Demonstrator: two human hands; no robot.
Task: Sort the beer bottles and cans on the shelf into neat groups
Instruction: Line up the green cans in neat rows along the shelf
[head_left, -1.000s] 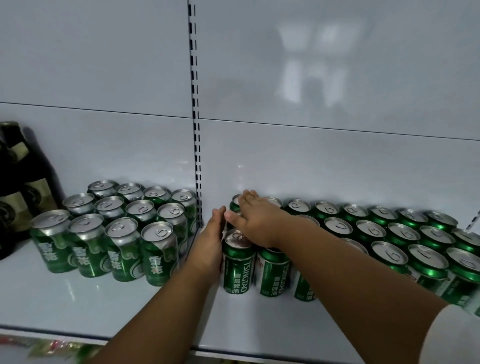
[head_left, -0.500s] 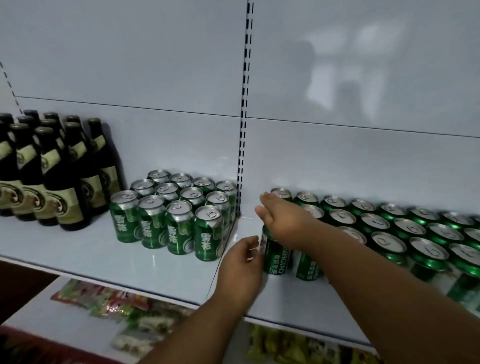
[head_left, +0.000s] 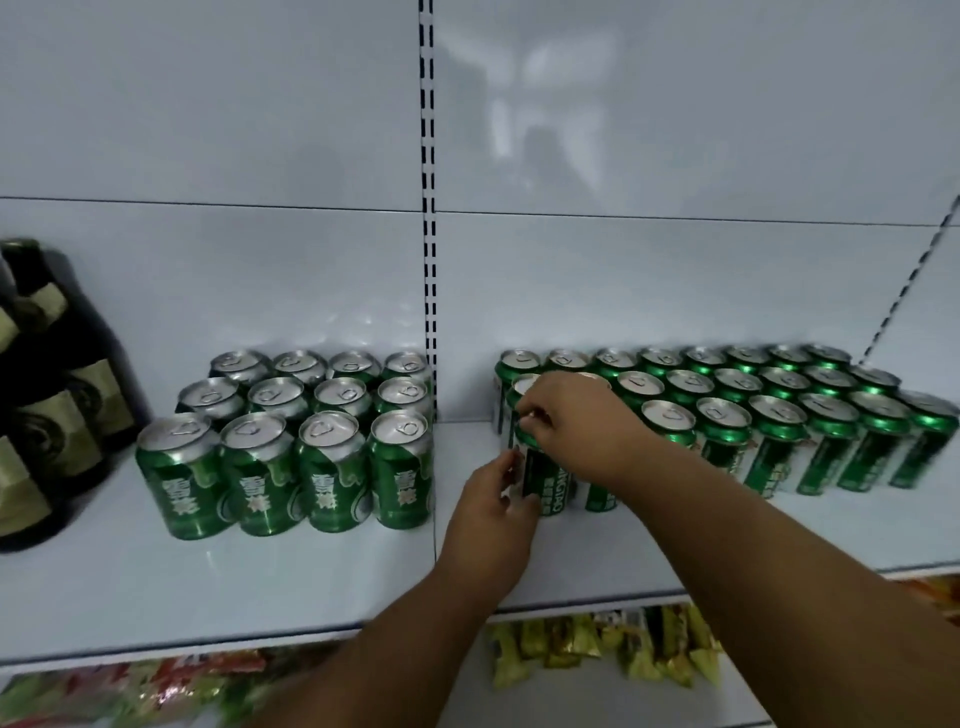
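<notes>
Bare shelf (head_left: 457, 561) lies left and front of the front can (head_left: 545, 480). Both hands grip it — left hand (head_left: 493, 512) pinches its side, right hand (head_left: 576, 423) curls over its top.

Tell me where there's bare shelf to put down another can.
Bare shelf runs along the front edge before the left block of cans. A narrower gap lies between that block and the right block of cans, where the left hand and right hand hold a front can. Crowded: the right block and the bottles.
</notes>
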